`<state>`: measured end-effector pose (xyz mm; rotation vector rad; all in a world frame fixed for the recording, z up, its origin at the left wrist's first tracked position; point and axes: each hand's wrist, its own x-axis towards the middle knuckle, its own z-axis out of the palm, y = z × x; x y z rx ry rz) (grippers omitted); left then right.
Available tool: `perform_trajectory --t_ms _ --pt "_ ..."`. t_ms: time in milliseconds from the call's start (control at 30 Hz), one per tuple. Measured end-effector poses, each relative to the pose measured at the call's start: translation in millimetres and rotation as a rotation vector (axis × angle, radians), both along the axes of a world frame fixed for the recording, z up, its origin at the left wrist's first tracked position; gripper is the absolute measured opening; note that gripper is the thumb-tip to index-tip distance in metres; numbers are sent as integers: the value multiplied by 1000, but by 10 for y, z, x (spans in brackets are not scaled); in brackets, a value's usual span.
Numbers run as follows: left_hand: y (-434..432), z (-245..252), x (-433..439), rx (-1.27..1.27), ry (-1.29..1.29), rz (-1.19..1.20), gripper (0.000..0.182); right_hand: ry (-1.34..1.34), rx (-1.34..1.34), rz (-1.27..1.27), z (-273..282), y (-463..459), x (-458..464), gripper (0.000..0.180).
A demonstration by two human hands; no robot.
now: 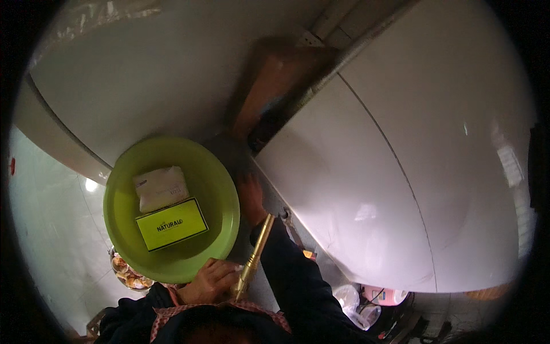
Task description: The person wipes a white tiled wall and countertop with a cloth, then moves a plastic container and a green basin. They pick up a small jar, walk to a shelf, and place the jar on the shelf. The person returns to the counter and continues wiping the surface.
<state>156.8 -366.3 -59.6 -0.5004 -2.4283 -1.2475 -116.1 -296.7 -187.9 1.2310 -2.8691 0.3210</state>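
Note:
A large green plastic basin (227, 206) lies before me. Inside it are a yellow-green box (172, 224) with a dark border and lettering, and a white soft packet (161, 189) beside it. My left hand (210, 281) is at the basin's near rim, its fingers curled next to a brass-coloured metal tube (254, 258); whether they grip it cannot be told. My right hand (251, 193) reaches into shadow along the basin's right side, partly hidden, and what it touches does not show.
A large white panelled surface (343, 172) fills the right. A bowl of food scraps (129, 275) stands lower left on the tiled floor (56, 206). A pink container (384, 296) and clear plastic containers (359, 305) are lower right. A brownish board-like object (275, 81) leans behind.

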Motion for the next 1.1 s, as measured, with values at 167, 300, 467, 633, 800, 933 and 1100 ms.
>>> perform_trajectory --t_ms 167,300,467,633,800,933,1100 --pt "-88 3 -55 -49 22 -16 44 149 39 125 -23 -737 -580 42" --pt "-133 83 -67 6 -26 -51 48 126 -12 170 44 -908 -723 44" --pt "-148 54 -73 9 20 -71 46 56 -112 81 175 -468 -455 41" --pt "-109 -49 -48 -74 47 -74 41 219 373 6 122 -181 -369 45" --pt "-111 -104 -45 -40 57 -67 37 308 208 -85 91 -527 -679 43" --pt "-143 -108 -64 -43 61 -77 33 265 127 -54 193 -562 -709 44" --pt "-157 -94 -67 -87 95 -62 31 53 256 -142 215 -297 -520 47"
